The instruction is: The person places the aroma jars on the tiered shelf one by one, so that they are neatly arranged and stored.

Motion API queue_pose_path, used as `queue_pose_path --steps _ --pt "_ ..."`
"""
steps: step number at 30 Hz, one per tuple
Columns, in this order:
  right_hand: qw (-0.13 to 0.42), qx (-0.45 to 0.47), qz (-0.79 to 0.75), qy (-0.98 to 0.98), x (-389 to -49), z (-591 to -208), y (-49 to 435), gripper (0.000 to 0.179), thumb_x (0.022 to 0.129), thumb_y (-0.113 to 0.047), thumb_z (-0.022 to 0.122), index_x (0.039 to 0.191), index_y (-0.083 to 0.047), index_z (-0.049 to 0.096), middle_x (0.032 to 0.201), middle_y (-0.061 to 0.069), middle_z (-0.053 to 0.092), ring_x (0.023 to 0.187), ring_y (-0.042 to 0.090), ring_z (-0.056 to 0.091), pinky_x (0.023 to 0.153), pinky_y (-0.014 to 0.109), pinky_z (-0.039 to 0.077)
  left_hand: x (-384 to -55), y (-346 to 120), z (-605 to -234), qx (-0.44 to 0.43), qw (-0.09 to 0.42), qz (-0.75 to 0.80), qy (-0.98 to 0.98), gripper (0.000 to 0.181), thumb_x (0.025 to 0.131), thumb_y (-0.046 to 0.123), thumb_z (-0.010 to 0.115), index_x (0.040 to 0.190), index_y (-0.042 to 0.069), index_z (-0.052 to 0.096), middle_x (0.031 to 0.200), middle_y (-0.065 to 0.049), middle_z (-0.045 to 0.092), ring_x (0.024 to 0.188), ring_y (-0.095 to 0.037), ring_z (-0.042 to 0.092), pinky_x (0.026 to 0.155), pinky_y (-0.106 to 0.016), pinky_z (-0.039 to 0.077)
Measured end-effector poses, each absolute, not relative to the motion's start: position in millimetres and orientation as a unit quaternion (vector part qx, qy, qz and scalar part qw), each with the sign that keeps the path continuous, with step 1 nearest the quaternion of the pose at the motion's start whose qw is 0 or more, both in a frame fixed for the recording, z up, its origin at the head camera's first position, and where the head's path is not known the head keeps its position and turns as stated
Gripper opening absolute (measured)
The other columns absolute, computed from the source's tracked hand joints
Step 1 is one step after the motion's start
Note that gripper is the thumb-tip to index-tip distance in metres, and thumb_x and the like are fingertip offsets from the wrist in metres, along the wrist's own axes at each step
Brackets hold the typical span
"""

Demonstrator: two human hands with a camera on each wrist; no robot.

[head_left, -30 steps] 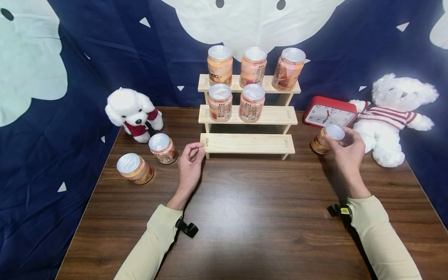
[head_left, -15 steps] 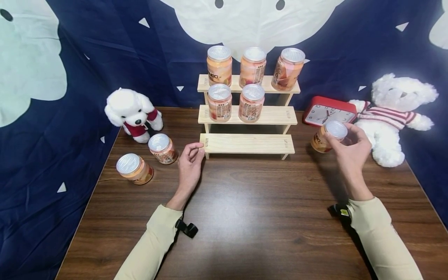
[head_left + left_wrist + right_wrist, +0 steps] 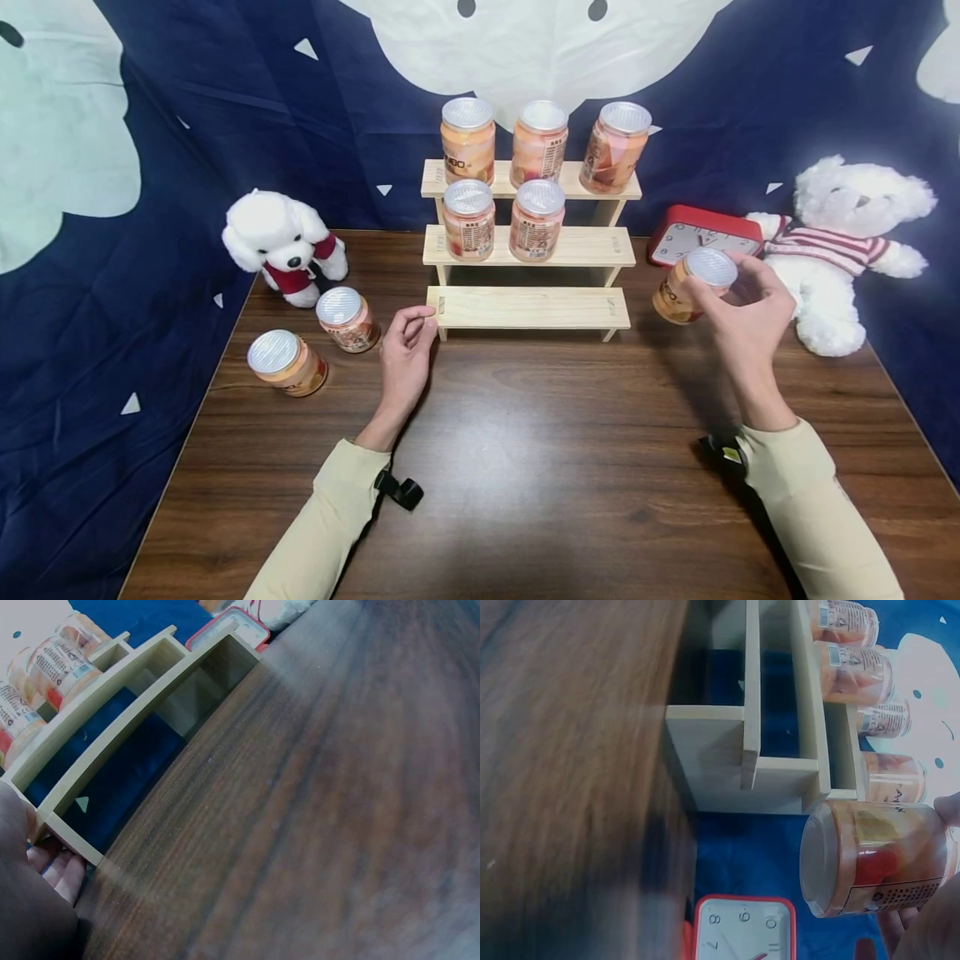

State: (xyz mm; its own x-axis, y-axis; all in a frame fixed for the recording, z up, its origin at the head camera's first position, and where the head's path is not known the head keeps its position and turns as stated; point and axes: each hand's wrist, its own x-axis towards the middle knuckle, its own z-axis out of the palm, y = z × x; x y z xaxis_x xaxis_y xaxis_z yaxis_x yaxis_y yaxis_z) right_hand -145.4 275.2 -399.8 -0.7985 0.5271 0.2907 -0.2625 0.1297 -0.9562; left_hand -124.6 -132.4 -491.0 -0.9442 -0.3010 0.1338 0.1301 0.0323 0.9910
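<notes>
My right hand [image 3: 750, 321] grips an orange-labelled jar [image 3: 675, 293] with a silver lid, thumb on the near side and fingers behind. In the right wrist view this jar [image 3: 889, 859] hangs clear of the table, its base exposed, beside the end of the stepped wooden shelf [image 3: 705, 754]. At the left end of the shelf's lowest step [image 3: 532, 308], my left hand [image 3: 405, 354] holds the edge with curled fingers. The left wrist view has those fingers [image 3: 66, 879] against the end panel. Three matching jars [image 3: 542, 142] stand on the top step, two [image 3: 537, 221] on the middle one.
Two more jars, one nearer [image 3: 288, 363] and one farther [image 3: 347, 319], stand on the table [image 3: 495, 483] left of the shelf. Behind them sits a white toy dog [image 3: 277, 242]. A red clock [image 3: 693, 218] and a white teddy bear [image 3: 847, 242] are at the right.
My right hand has lifted the jar off the table and moved it slightly left, in front of the clock. My left hand stays at the shelf's end.
</notes>
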Motion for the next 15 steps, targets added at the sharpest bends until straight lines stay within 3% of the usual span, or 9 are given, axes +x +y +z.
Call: queue_pose_path --steps 11,15 --pt "0.324 -0.037 0.653 -0.684 -150 -390 253 0.042 0.076 0.006 0.092 0.114 -0.007 0.083 0.105 0.006 0.075 0.079 0.011 0.067 0.069 0.017 0.054 -124 -133 -492 0.062 0.155 -0.688 -0.707 0.019 0.108 0.003 0.070 0.124 -0.007 0.070 0.127 -0.027 0.078 0.110 -0.003 0.073 0.100 -0.017 0.056" --pt "0.333 -0.024 0.651 -0.682 -151 -386 246 0.043 0.075 0.005 0.093 0.115 -0.007 0.084 0.106 0.006 0.076 0.084 0.012 0.068 0.072 0.019 0.055 -124 -133 -491 0.061 0.155 -0.687 -0.708 0.019 0.108 0.004 0.070 0.124 -0.006 0.070 0.126 -0.026 0.078 0.109 -0.003 0.072 0.100 -0.017 0.056"
